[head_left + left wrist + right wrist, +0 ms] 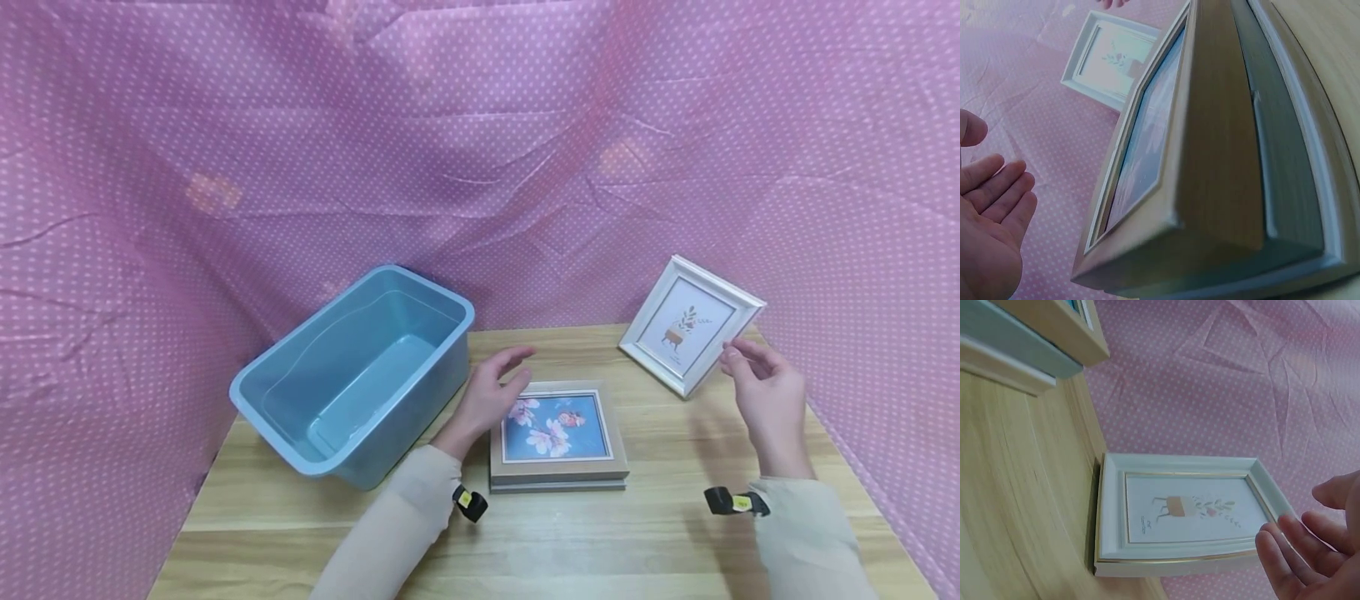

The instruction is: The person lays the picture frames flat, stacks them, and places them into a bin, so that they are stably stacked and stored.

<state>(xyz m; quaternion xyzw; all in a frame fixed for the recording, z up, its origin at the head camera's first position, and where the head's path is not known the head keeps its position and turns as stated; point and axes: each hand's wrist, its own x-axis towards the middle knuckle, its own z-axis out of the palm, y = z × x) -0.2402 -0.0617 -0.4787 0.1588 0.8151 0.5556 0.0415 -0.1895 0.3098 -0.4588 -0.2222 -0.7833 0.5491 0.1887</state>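
A white picture frame [651, 348] with a potted-plant print stands propped at the back right of the table, leaning back. My right hand [772, 404] is at its right edge, fingers loosely bent and thumb apart; whether the fingertips touch the frame I cannot tell. In the right wrist view the white frame [1179, 464] lies just beyond those fingers [1282, 556]. Nearer me is a stack of frames; the top wooden frame [558, 471] holds a blue flower picture. Over the stack's left edge hovers my left hand [487, 400], its fingers relaxed around nothing.
A blue plastic tub [442, 358] sits on the left of the wooden table [570, 546]. Beneath the top frame, the stack shows a blue-green frame [1288, 162] and a pale one. Pink dotted cloth [480, 167] hangs behind and on both sides.
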